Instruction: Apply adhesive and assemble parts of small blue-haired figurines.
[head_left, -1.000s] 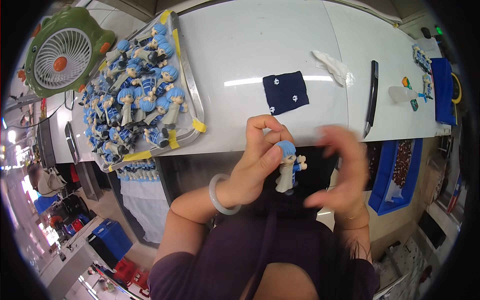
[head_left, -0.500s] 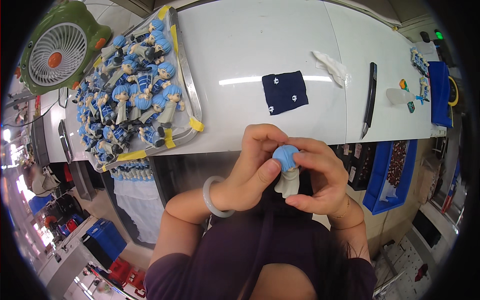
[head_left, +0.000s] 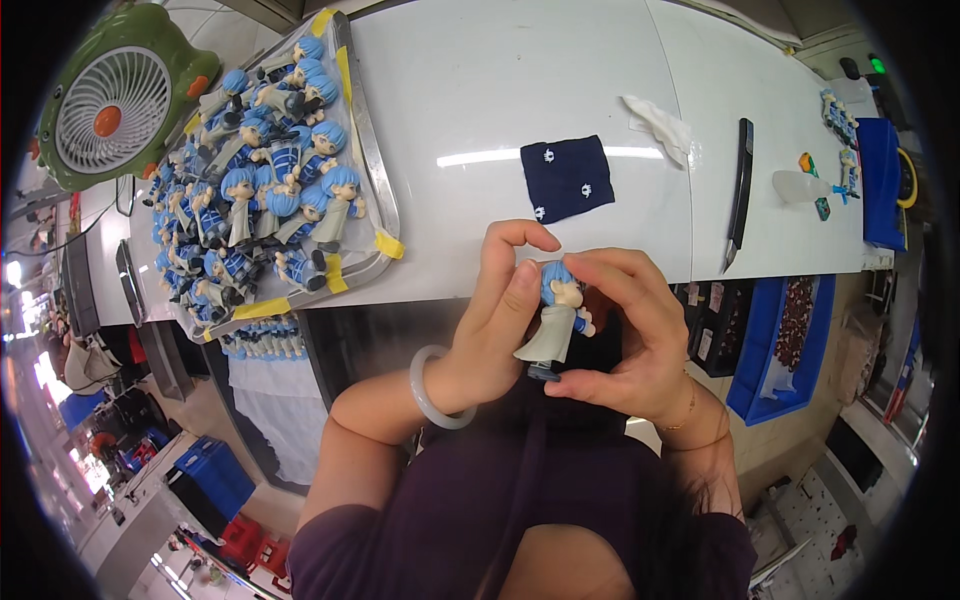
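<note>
A small blue-haired figurine (head_left: pixel 549 338) in a pale cape is upright above my lap, just off the table's front edge, its face turned to the right. My right hand (head_left: pixel 645 345) grips it lengthwise, fingertips on top of the head and thumb under the dark feet. Close to its left side is my left hand (head_left: pixel 487 335), with a white bangle at the wrist. That hand's thumb is beside the hair and its index finger is bent up and apart; whether the thumb touches the figurine I cannot tell.
A metal-rimmed tray (head_left: pixel 383 190) heaped with similar figurines lies at the left, beside a green fan (head_left: pixel 110 105). On the white table are a dark blue cloth (head_left: pixel 568 178), a white tissue (head_left: pixel 655 130), a black craft knife (head_left: pixel 740 195) and a squeeze bottle (head_left: pixel 797 188). Blue bins (head_left: pixel 745 390) stand right.
The figurine has turned from showing its caped back to showing its side and face, and now stands straighter. My left index finger and thumb have lifted away from its head.
</note>
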